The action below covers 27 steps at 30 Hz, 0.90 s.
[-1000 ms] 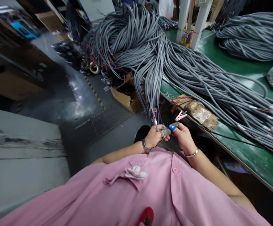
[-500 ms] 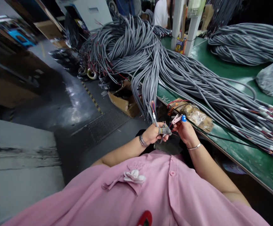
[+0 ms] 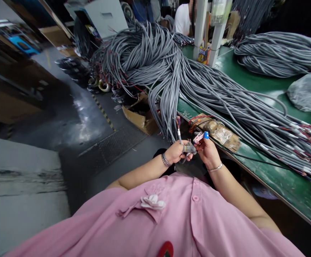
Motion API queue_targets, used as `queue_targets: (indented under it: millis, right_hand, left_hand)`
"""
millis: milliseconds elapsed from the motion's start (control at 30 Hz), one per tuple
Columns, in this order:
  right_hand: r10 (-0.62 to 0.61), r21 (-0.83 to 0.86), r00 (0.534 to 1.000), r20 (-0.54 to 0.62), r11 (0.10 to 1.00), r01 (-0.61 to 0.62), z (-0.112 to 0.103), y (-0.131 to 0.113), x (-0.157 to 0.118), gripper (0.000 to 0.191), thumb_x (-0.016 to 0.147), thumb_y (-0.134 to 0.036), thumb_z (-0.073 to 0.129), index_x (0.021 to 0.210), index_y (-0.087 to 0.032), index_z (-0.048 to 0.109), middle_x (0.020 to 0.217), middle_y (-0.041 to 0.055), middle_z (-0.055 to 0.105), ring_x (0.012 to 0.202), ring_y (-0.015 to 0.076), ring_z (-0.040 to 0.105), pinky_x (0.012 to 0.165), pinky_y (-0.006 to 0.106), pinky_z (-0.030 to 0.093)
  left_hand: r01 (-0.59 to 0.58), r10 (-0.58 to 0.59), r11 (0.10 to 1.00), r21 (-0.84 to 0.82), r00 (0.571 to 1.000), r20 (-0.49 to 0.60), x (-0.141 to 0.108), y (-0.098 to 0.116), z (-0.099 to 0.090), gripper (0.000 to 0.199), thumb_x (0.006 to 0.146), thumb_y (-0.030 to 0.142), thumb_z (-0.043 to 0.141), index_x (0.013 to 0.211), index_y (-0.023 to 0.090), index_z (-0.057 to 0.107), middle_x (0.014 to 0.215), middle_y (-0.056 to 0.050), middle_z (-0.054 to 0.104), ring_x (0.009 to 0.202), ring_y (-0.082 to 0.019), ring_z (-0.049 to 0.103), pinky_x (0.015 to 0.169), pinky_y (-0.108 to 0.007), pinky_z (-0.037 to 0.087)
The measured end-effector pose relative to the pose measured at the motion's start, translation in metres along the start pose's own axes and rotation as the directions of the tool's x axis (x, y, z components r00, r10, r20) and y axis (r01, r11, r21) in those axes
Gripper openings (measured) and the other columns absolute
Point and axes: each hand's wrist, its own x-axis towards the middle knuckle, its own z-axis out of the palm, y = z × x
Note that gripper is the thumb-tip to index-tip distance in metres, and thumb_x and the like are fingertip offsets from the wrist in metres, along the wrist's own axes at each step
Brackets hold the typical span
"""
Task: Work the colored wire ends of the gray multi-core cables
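My left hand (image 3: 175,152) is closed around a grey cable (image 3: 180,136) whose upper end shows a white band and bare coloured wires. A grey cover with a yellow edge sits on one of its fingers. Close beside it, my right hand (image 3: 208,151) pinches a small pink tool (image 3: 199,137), with a blue cap (image 3: 206,135) on the thumb. Thin coloured wires show between the two hands; which fingers touch them is too small to tell. Many grey cables (image 3: 171,85) hang over the bench edge just beyond.
The green bench (image 3: 300,185) runs along the right, carrying a taped wooden block (image 3: 223,134), cable bundles and a plastic bag (image 3: 309,89). An open cardboard box (image 3: 138,117) stands on the floor. A person in white (image 3: 182,19) is at the back.
My right hand has moved slightly left with the pink tool, closer to my left hand. The view has shifted a little.
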Motion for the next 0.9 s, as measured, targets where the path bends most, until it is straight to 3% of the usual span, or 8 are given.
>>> queue_targets:
  millis: [233,433,700,900]
  right_hand:
    - [-0.006,0.016,1.0,0.005,1.0,0.006,0.001,-0.001,-0.002,0.035,0.075,-0.051,0.07,0.079,-0.017,0.066,0.066,-0.0011,0.056,0.058,0.0096,0.047,0.055,0.022,0.045]
    - [-0.01,-0.017,1.0,-0.004,1.0,0.01,0.003,-0.002,-0.002,0.038,0.074,-0.057,0.068,0.072,-0.019,0.063,0.063,-0.0015,0.056,0.056,0.0098,0.047,0.056,0.023,0.045]
    - [0.216,-0.017,0.972,0.095,0.976,-0.216,-0.003,-0.011,-0.008,0.053,0.073,-0.071,0.058,0.079,-0.019,0.064,0.071,0.0017,0.063,0.057,0.0116,0.056,0.054,0.025,0.048]
    - [0.162,-0.021,0.985,0.063,0.987,-0.161,-0.002,-0.014,-0.011,0.035,0.074,-0.053,0.069,0.084,-0.019,0.066,0.077,0.0013,0.066,0.06,0.0102,0.057,0.055,0.023,0.05]
  left_hand:
    - [-0.011,0.011,1.0,-0.005,1.0,-0.002,0.0,0.0,-0.003,0.028,0.064,0.032,0.074,0.072,0.009,0.061,0.052,-0.006,0.062,0.037,-0.011,0.055,0.032,-0.016,0.022]
    - [0.022,-0.022,1.0,0.012,0.999,-0.025,0.002,-0.002,-0.002,0.028,0.063,0.032,0.074,0.07,0.009,0.059,0.05,-0.005,0.061,0.036,-0.011,0.054,0.032,-0.016,0.019]
    - [-0.04,0.04,0.999,0.007,0.999,-0.022,-0.006,0.004,0.002,0.025,0.063,0.031,0.072,0.069,0.01,0.059,0.05,-0.005,0.062,0.036,-0.011,0.054,0.032,-0.016,0.02]
    - [-0.056,0.06,0.996,0.067,0.996,-0.065,-0.021,0.0,0.009,0.026,0.065,0.032,0.073,0.07,0.009,0.062,0.051,-0.005,0.062,0.038,-0.01,0.054,0.034,-0.017,0.025]
